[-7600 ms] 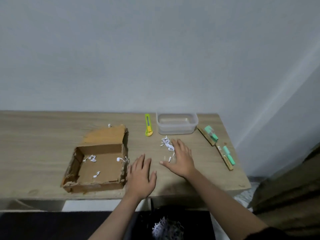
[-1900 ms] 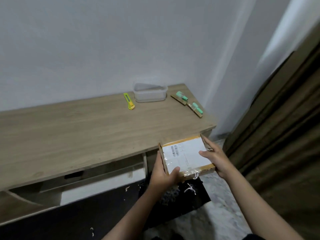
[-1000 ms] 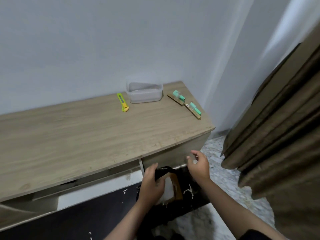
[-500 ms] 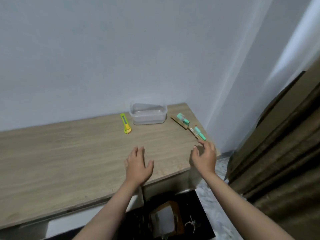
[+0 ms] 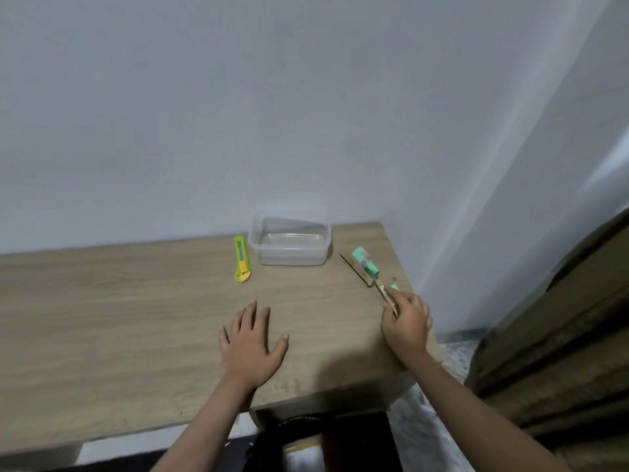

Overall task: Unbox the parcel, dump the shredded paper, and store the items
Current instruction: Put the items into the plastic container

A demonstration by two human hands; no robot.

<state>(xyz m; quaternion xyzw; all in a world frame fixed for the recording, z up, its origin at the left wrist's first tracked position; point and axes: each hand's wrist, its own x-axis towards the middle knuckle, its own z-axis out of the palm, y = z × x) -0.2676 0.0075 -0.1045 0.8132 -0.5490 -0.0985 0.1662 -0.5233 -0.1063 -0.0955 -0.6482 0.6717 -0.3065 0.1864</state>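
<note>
Two green items on brown backing cards lie at the table's right end. The far one (image 5: 363, 265) lies free. My right hand (image 5: 406, 318) covers most of the near one (image 5: 386, 291), with fingers curled round its card. My left hand (image 5: 252, 342) rests flat on the wooden table (image 5: 119, 318), fingers spread, holding nothing. An empty clear plastic container (image 5: 289, 241) stands at the back by the wall. The cardboard parcel box (image 5: 303, 453) lies in the black bin (image 5: 357, 441) under the table's front edge, only partly in view.
A yellow-green utility knife (image 5: 242, 259) lies just left of the container. A brown curtain (image 5: 561, 335) hangs close on the right, beyond the table's right edge. The wall runs directly behind the table.
The box went from my hands into the bin below the table. Both hands rose to the tabletop; the left settled flat, and the right moved forward onto the near green item.
</note>
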